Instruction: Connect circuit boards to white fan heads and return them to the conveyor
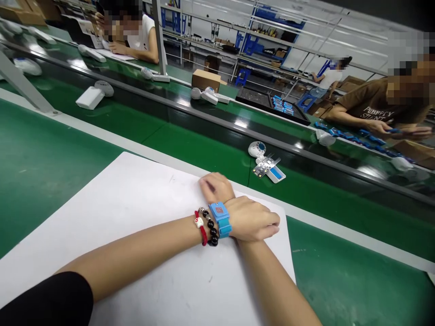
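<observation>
My forearms cross over a white sheet (152,190). My left hand (254,218) lies on top of my right wrist, its fingers curled into a loose fist with nothing seen in them. A blue wrist strap (220,219), a black bead bracelet (211,226) and a red cord bracelet (204,234) circle my left wrist. Beneath and beyond it, my right hand (217,186) is also curled, partly covered, with no object visible in it. Past my hands, on the green conveyor belt (204,149), lies a white round-headed device (257,149) with a circuit board (266,166) on it.
More white devices (91,97) lie along the belt. A metal post (25,83) rises at left. Across the line sit one person in white (149,38) and another in a brown shirt (370,97), near blue parts (353,136). A cardboard box (205,80) stands behind the belt.
</observation>
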The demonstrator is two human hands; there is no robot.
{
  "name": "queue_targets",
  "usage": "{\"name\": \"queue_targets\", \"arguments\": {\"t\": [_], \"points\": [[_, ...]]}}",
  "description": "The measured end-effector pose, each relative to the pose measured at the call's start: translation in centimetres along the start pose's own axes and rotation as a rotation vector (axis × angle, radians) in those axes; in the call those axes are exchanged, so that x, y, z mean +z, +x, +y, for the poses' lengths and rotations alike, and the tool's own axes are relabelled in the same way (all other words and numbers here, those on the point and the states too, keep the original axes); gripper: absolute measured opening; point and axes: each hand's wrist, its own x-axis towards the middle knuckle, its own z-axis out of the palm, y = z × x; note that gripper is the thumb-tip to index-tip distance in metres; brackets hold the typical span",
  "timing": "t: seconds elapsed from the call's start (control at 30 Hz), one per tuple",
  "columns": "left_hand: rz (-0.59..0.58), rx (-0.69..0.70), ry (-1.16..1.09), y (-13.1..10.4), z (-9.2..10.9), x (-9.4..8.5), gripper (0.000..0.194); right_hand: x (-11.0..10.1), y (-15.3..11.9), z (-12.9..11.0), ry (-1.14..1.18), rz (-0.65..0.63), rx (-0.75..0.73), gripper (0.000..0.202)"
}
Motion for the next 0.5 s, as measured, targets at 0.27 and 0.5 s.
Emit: {"name": "queue_targets", "arguments": {"t": [0.27,0.5], "points": [[0.494,-0.095,-0.633,0.1,-3.4,1.2,0.027,-9.0,-1.2,8.3,-0.239,0.326,0.55,0.045],[0.53,-0.357,-0.924,1.6,-5.2,2.1,0.017,-9.6,-2.2,9.0,-0.249,0.218,0.741,0.059]]}}
